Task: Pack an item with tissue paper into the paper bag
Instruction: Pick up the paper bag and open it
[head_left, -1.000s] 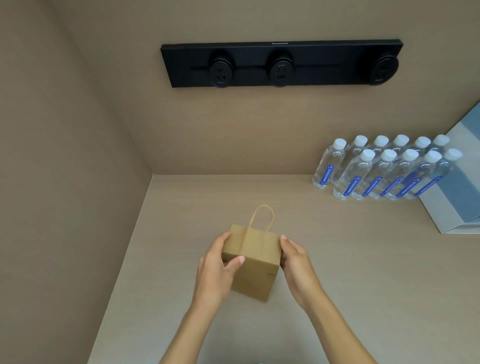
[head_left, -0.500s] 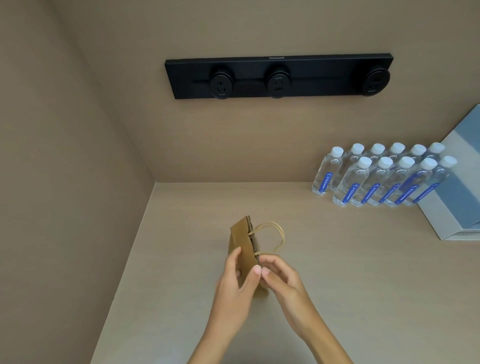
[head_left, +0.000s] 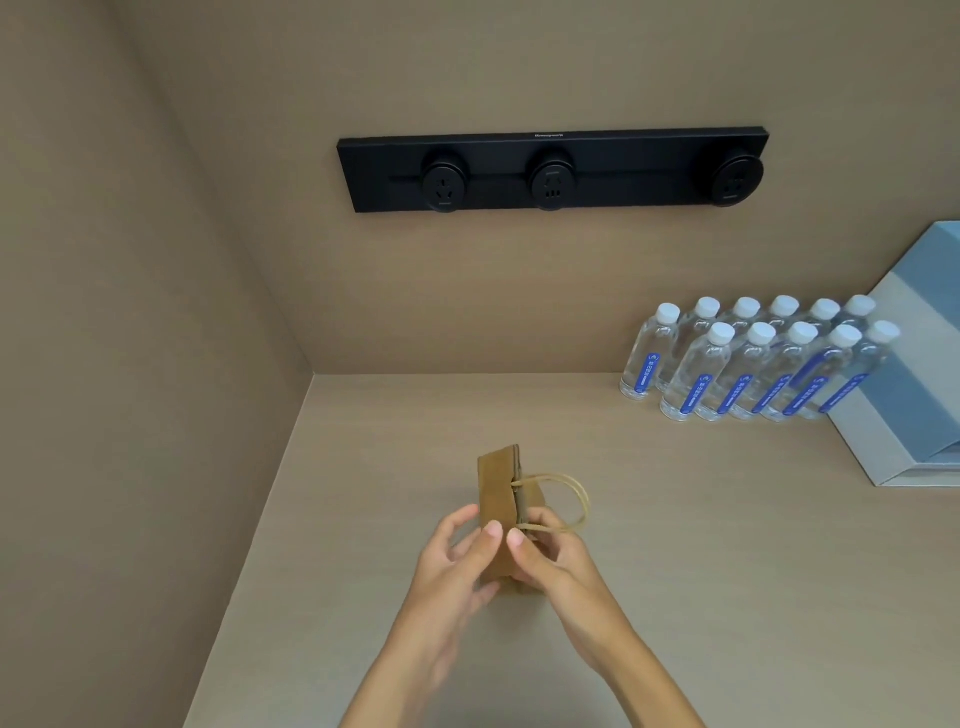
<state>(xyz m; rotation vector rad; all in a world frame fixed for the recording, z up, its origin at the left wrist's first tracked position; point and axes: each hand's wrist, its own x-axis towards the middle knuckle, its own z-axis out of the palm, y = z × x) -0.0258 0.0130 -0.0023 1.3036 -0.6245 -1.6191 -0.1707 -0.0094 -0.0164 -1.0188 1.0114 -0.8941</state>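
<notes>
A small brown paper bag (head_left: 497, 483) is held edge-on above the beige table (head_left: 675, 545), still folded nearly flat. Its twine handles (head_left: 574, 493) loop out to the right. My left hand (head_left: 457, 558) pinches the bag's near left side with thumb and fingers. My right hand (head_left: 558, 558) grips the near right side at the bag's mouth, fingertips next to the left thumb. The lower part of the bag is hidden behind both hands. No tissue paper or item is in view.
Several water bottles (head_left: 753, 364) with white caps stand in two rows at the back right. A grey and blue box (head_left: 914, 395) leans beside them. A black socket strip (head_left: 553, 169) is on the back wall. A wall bounds the table's left side.
The bag has turned from face-on to edge-on, handles now pointing right. Both hands have shifted from the bag's sides to its near edge, fingertips close together.
</notes>
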